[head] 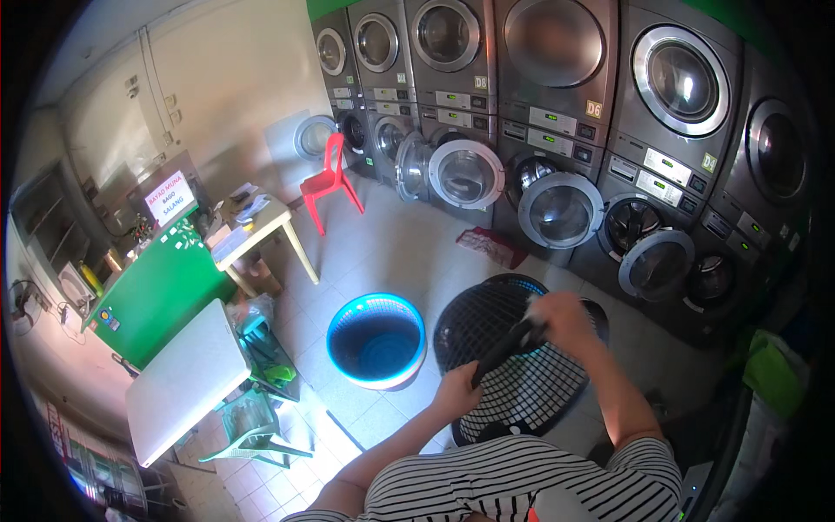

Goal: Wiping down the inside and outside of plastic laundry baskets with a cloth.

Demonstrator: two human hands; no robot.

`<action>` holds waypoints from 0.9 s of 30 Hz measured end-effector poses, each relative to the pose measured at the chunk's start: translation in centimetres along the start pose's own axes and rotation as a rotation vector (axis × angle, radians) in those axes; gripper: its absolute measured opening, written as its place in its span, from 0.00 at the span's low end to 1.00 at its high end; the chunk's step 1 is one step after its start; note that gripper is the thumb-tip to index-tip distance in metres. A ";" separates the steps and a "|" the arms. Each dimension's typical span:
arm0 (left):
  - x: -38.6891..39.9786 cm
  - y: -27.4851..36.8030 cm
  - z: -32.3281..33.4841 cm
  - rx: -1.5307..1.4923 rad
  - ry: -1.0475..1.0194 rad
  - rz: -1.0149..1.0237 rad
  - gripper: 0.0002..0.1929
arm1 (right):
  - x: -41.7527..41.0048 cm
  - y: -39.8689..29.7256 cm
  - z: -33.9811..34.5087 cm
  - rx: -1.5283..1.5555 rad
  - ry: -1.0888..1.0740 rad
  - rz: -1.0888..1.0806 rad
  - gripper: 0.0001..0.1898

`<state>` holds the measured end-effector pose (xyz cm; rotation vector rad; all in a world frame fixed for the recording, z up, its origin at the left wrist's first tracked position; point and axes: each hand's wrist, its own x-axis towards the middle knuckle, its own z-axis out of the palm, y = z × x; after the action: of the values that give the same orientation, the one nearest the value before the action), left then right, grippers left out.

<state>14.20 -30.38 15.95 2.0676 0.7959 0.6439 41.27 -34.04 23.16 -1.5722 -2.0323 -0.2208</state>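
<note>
A black plastic mesh laundry basket [541, 391] is tilted in front of me, its openwork wall showing the floor. My left hand [458, 390] grips the near end of its thick black rim. Above the rim's other end is my right hand [566, 320], blurred, with something small and whitish at its fingertips; what that is, I cannot tell. Some blue shows through and behind the mesh. To the left of the basket, apart from it, a round blue plastic laundry basket [376, 340] stands upright on the tiled floor.
Stacked laundry machines [554, 143] line the far side, several lower doors swung open. A red and white mat [490, 248] lies before them. A red plastic chair [331, 179], a cream table [261, 228], a white table [189, 385], a green counter [156, 287] and a green chair [248, 421] stand left.
</note>
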 end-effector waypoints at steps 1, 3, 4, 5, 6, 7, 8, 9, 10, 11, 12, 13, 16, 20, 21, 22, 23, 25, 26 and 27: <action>-0.4 -0.3 0.2 0.022 0.009 -0.020 0.16 | -1.1 1.6 0.1 -0.020 0.114 0.211 0.20; -0.2 -0.6 0.4 0.022 0.008 -0.012 0.17 | -1.1 1.8 0.8 -0.011 0.152 0.314 0.20; -0.1 -0.4 0.2 0.013 0.025 -0.018 0.17 | -1.0 1.7 0.9 0.000 0.198 0.417 0.20; -0.2 -0.2 0.0 0.005 0.041 -0.023 0.16 | -1.2 1.2 0.8 0.001 0.194 0.415 0.20; -0.1 -0.2 -0.5 -0.046 0.037 -0.045 0.15 | -0.1 -1.0 0.1 -0.046 0.148 0.278 0.16; 0.3 -0.2 -0.7 -0.042 0.038 -0.049 0.15 | 0.8 -2.8 0.4 -0.091 0.101 0.143 0.12; 0.4 0.1 -0.8 -0.025 -0.008 -0.052 0.15 | 1.1 -4.1 1.5 -0.055 0.096 -0.047 0.10; 0.2 0.2 -0.7 -0.008 -0.055 -0.059 0.15 | 1.1 -5.3 2.5 -0.015 0.089 -0.237 0.08; 0.6 0.0 -0.2 0.004 -0.034 0.013 0.15 | 1.2 -6.3 2.7 -0.006 0.086 -0.229 0.08; 0.3 -0.1 -0.1 0.005 -0.043 0.003 0.15 | 1.5 -7.1 2.6 -0.023 -0.042 -0.320 0.07; 0.4 0.2 -0.2 -0.006 -0.031 -0.010 0.16 | 1.9 -7.3 2.4 -0.044 -0.170 -0.414 0.06; 0.7 0.5 -0.4 -0.018 -0.018 -0.020 0.16 | 2.3 -6.3 2.3 -0.040 -0.174 -0.410 0.06; 0.5 -0.5 -1.1 -0.018 0.004 -0.054 0.18 | 2.3 -0.6 2.1 -0.061 -0.031 -0.076 0.15; -0.5 -1.0 -1.4 -0.020 0.086 -0.064 0.18 | -7.0 14.1 9.0 0.290 0.372 0.490 0.23; -0.8 -1.2 -1.7 -0.037 0.102 -0.087 0.18 | -9.9 16.0 11.3 0.570 0.486 0.677 0.22; -1.0 -2.3 -1.6 -0.032 0.110 -0.120 0.16 | -11.8 16.2 12.7 0.634 0.498 0.795 0.21; -1.0 -2.9 -1.8 -0.035 0.116 -0.140 0.16 | -14.2 16.5 14.0 0.690 0.513 0.917 0.20; -0.1 -2.7 -1.8 -0.064 0.129 -0.109 0.14 | -23.6 20.5 18.7 0.429 0.635 1.090 0.17; -0.9 -3.3 -2.3 -0.072 0.186 -0.131 0.14 | -23.9 17.4 19.7 0.654 0.571 1.192 0.17; -1.5 -4.2 -2.7 -0.069 0.205 -0.162 0.14 | -23.9 13.6 20.0 0.862 0.506 1.294 0.18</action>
<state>10.11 -28.11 13.68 1.8723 1.0315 0.7899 51.29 -41.05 -8.56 -1.6294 -0.3403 0.6010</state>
